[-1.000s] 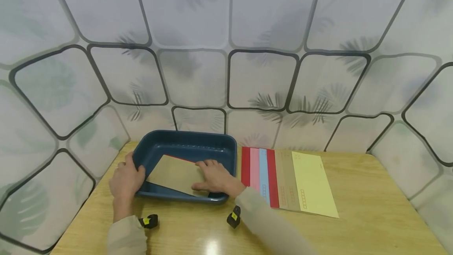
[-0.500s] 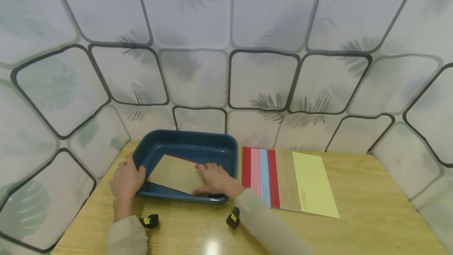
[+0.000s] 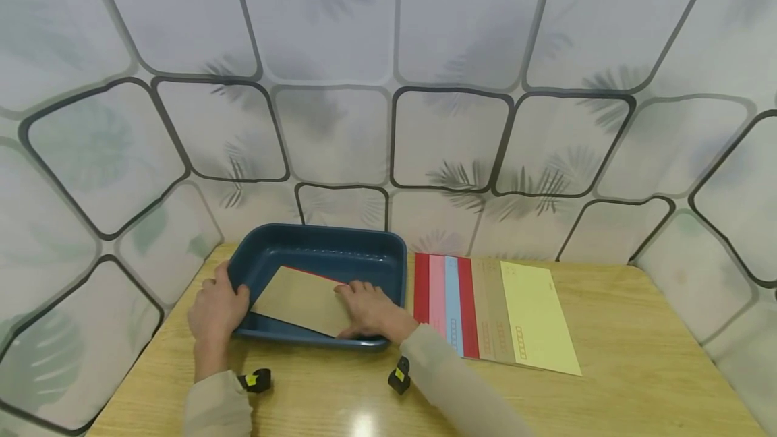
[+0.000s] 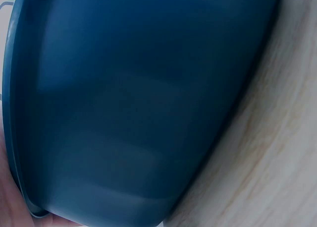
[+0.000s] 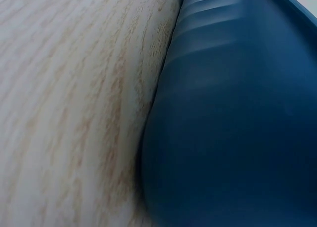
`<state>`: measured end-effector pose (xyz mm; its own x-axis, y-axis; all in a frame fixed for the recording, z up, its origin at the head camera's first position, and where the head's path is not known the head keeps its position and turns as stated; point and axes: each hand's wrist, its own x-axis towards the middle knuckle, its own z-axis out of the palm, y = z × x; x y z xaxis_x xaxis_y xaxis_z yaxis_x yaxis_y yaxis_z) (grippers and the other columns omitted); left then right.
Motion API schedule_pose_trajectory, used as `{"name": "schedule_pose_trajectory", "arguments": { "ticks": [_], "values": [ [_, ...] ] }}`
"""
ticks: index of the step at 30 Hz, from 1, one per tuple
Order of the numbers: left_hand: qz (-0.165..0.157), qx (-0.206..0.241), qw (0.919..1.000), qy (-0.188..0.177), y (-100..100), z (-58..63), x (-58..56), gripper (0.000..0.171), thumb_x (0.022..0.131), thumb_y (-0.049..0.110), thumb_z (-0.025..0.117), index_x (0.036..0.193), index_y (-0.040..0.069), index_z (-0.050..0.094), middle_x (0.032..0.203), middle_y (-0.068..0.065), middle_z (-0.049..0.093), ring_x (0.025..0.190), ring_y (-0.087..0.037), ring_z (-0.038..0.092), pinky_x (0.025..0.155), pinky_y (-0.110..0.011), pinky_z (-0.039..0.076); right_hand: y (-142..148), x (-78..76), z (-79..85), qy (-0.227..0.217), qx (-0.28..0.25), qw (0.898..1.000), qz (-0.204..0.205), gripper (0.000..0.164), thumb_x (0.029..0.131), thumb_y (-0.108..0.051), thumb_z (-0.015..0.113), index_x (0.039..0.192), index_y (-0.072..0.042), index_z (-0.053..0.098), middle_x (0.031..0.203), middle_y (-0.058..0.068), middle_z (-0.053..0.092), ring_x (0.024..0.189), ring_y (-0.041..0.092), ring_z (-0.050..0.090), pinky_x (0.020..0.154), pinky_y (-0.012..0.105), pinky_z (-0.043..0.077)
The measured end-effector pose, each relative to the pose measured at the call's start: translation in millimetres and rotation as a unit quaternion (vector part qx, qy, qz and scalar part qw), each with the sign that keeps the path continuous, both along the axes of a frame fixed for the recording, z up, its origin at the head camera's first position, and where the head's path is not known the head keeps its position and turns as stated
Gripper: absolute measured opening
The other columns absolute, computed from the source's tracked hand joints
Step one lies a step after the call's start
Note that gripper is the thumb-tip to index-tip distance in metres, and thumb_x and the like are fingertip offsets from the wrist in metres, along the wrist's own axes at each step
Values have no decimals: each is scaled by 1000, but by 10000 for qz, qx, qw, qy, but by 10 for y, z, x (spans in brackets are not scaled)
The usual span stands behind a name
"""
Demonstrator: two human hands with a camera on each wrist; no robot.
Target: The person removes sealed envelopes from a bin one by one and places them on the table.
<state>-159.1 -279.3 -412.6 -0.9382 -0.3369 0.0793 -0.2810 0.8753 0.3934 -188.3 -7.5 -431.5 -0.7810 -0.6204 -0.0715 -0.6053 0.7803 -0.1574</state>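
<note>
A deep blue tray [image 3: 330, 235] stands at the left of the table. My left hand [image 3: 217, 309] grips its left rim, thumb inward; the left wrist view shows the tray's outer wall [image 4: 124, 98] close up, with part of the hand at the rim. Inside the tray lies a tan envelope [image 3: 300, 300], set at a slant, with a red edge showing beneath it. My right hand [image 3: 370, 309] rests on the envelope's right end, fingers spread and thumb toward the near side. That hand is out of sight in the right wrist view, where the tray wall [image 5: 233, 118] fills the right half.
Right of the tray, several overlapping envelopes lie fanned out, ending in a yellow envelope [image 3: 540, 315]. Wooden tabletop [image 3: 637, 356] extends right and in front. A patterned curtain [image 3: 449, 140] hangs behind. Black wrist cameras sit by both sleeves.
My right thumb has slid slightly toward the tray's near side, and the right hand has shifted a little. My left hand, the tray and the fanned envelopes look the same.
</note>
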Motion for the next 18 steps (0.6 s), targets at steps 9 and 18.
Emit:
{"name": "schedule_pose_trajectory", "arguments": {
  "ticks": [9,18],
  "values": [
    [4,7,10000,19,5,8,11,62,89,26,43,142,3,20,116,-37,45,95,-52,48,68,-65,42,2,8,13,-151,53,9998,-132,95,64,-57,74,139,-19,31,134,15,43,120,31,40,96,48,39],
    [-23,-10,10000,73,8,10,12,62,89,26,43,141,2,21,115,-37,46,94,-52,48,68,-65,42,-13,11,12,-203,103,9994,-244,95,64,-56,74,139,-19,29,134,14,44,120,30,40,97,48,38]
  ]
}}
